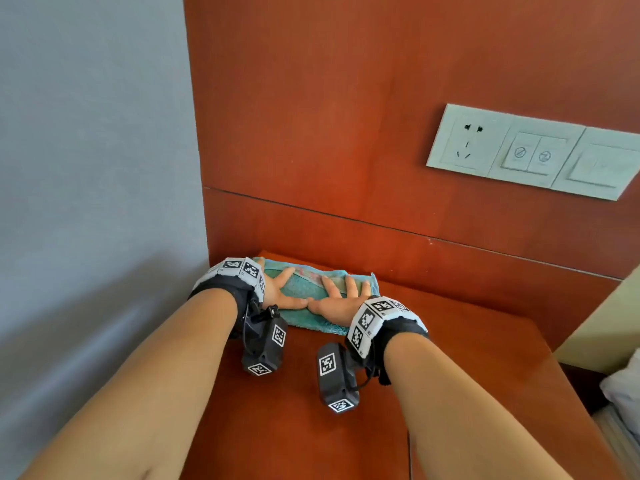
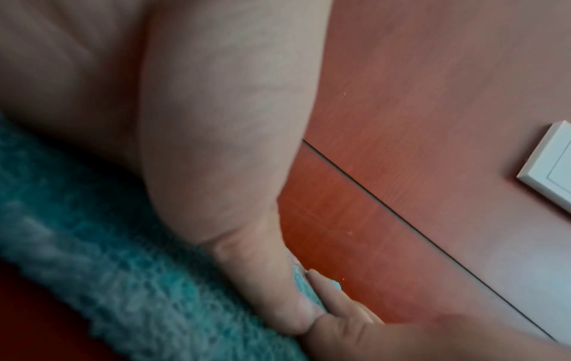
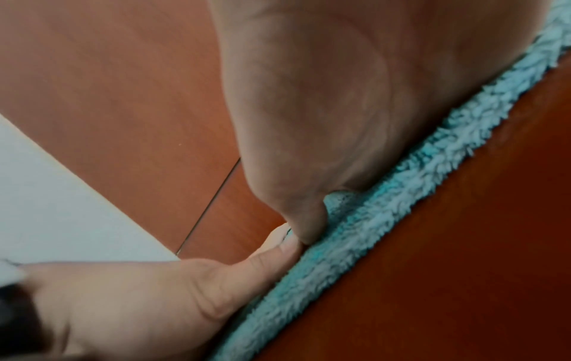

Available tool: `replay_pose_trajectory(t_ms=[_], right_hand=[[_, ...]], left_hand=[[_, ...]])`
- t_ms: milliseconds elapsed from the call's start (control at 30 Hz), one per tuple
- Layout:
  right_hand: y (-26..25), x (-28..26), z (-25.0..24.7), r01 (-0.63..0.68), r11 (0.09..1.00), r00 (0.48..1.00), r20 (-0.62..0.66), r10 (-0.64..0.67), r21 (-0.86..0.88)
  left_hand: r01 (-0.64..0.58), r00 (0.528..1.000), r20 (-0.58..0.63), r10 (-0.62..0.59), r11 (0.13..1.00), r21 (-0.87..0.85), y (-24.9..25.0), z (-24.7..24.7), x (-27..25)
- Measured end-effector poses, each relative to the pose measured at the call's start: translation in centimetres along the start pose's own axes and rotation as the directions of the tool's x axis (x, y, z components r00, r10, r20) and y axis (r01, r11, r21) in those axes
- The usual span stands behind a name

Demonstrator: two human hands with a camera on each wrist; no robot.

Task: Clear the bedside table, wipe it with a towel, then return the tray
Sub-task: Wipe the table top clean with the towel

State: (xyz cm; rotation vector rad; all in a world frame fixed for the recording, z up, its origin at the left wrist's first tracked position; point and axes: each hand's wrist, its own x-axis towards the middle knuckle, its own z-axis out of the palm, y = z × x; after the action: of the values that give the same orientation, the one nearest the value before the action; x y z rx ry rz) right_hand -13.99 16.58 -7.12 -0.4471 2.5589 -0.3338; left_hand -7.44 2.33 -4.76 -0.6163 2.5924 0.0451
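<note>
Both hands are lying flat on the towel (image 1: pixel 313 299), palms down, fingers spread, nothing pinched. The left hand (image 1: pixel 277 289) is pressing the towel's left half, the right hand (image 1: pixel 337 301) its right half. The thumb tips are touching each other at the middle of the towel's near edge; both wrist views are showing that contact close up, thumb against thumb on the teal pile.

So the grip on both sides is spread and pressing, not clasping.

The towel is teal, folded into a long strip, and is sitting at the far left corner of the red-brown tabletop (image 1: pixel 450 358), its long side running along the back wood panel (image 1: pixel 346 133). The rest of the tabletop surface in view is showing only bare wood.

A white socket-and-switch plate (image 1: pixel 533 152) is sitting on the panel, up and right of the towel. The grey wall (image 1: pixel 93 150) is on the left. A bit of white bedding (image 1: pixel 623 386) is peeking in at the right edge.

Marker-tagged wrist bands and black camera modules are riding on both forearms, hanging just above the tabletop.
</note>
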Motion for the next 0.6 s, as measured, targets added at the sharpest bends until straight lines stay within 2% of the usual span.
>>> replay_pose_trajectory(t_ms=[233, 433, 600], right_hand=[[5.1, 1.1, -2.1, -0.038, 0.999, 0.997, -0.070, 0.037, -0.009], [15.2, -0.8, -5.0, -0.141, 0.990, 0.985, -0.099, 0.143, 0.026], [21.6, -4.4, -6.1, -0.198, 0.976, 0.973, -0.099, 0.206, 0.085]], left_hand=[[-0.049, 0.997, -0.056, 0.049, 0.999, -0.005, 5.8, -1.1, 0.8], [-0.153, 0.981, -0.126, 0.145, 0.986, -0.057, 15.7, 0.3, -0.2], [-0.199, 0.975, -0.121, 0.188, 0.975, -0.093, 22.3, 1.8, -2.5]])
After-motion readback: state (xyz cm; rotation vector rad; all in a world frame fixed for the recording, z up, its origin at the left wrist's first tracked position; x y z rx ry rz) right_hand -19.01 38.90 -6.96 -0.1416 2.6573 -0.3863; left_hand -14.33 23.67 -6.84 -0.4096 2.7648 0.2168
